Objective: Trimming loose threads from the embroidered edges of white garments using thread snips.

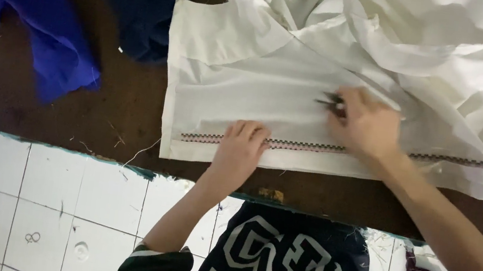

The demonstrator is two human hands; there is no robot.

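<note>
A white cloth (249,80) lies spread on a dark brown table (100,109), with a dark embroidered stitch line (303,145) running along its near edge. My left hand (240,148) rests flat on the cloth, fingers pressing on the stitch line. My right hand (366,124) is just right of it on the cloth, fingers closed around a small dark metal tool (331,101), likely thread snips, whose tip points left against the fabric.
More white fabric (455,52) is bunched at the back right. A bright blue cloth (31,18) and a dark navy cloth (147,3) lie at the back left. Loose threads dot the table's near edge. White tiled floor (43,202) shows below.
</note>
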